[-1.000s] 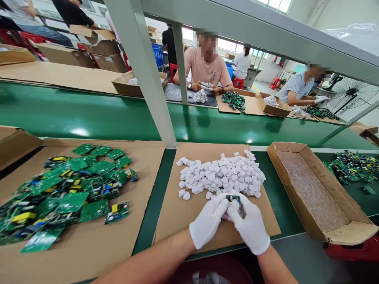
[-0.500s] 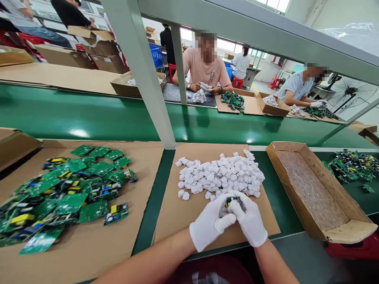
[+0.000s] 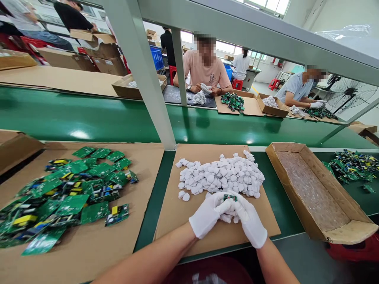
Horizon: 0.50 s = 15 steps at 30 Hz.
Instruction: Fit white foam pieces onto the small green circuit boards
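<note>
Both my hands wear white gloves and meet over a cardboard sheet [image 3: 177,213] near the front edge. My left hand [image 3: 205,215] and my right hand [image 3: 251,223] are closed together on a small green circuit board [image 3: 229,197], whose top edge shows between the fingertips. White pieces also peek out under my fingers. Just beyond my hands lies a heap of small white plastic pieces [image 3: 220,175]. A large pile of green circuit boards [image 3: 71,193] covers another cardboard sheet to the left.
An open cardboard box [image 3: 314,193] lined with bubble wrap stands at the right, with more circuit boards [image 3: 352,165] beyond it. A grey post [image 3: 145,75] rises behind the sheets. Across the green conveyor [image 3: 89,114], other people in gloves handle similar parts.
My hands stay joined on the small board and have shifted slightly toward the white heap; my left thumb has folded back in against the fingers.
</note>
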Motion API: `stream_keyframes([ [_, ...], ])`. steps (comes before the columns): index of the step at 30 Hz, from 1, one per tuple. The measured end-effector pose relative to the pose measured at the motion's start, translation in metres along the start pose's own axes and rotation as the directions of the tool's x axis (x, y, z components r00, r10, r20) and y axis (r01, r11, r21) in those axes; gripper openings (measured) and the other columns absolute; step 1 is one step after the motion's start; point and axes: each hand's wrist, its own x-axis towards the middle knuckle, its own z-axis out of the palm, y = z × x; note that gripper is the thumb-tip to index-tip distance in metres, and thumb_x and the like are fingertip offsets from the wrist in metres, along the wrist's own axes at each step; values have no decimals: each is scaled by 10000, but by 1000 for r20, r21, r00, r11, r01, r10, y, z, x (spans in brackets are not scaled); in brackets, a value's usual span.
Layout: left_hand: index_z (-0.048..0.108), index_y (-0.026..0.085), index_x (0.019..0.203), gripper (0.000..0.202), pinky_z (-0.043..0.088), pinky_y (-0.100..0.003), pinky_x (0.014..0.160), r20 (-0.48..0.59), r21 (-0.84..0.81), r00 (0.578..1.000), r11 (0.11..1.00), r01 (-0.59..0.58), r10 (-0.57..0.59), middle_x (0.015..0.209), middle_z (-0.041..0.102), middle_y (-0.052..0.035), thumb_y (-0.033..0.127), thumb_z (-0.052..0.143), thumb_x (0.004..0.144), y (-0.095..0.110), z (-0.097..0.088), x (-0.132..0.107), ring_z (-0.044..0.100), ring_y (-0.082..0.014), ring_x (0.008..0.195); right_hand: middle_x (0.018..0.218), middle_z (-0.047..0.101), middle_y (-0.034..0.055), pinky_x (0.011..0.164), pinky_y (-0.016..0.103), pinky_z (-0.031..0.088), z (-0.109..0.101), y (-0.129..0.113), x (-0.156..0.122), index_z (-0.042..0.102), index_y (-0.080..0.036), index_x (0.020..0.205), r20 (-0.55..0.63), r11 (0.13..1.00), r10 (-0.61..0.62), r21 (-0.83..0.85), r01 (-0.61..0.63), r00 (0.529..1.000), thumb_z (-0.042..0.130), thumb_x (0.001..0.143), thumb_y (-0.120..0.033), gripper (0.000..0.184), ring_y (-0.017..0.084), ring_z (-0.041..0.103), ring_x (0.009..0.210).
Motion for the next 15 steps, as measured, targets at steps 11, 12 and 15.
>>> stream_keyframes([
  [11,594,157,934,273,483,-194,563,170,-417,981,895,158,-93,776,573,-13,334,673,742,-2,-5,-1,641,-136,679,1108,658,48,900,323,468,-10,-4,-4,548,-225,1234,-30,991,-83,-112,79,996,359,920,-471,441,216,584,1055],
  [12,583,173,989,320,485,-195,560,175,-439,980,883,165,-96,794,579,-12,351,673,739,-3,-5,-2,648,-144,689,1127,652,49,885,317,477,-10,-6,-4,520,-230,1265,-20,986,-91,-142,88,996,359,919,-474,453,215,588,1050],
  [15,539,197,1073,392,500,-214,575,156,-476,982,864,165,-102,845,614,-31,387,655,750,-7,-7,-3,661,-158,706,1062,678,52,808,300,510,-10,-11,-6,467,-228,1316,4,971,-93,-221,91,996,411,897,-484,494,213,628,963],
])
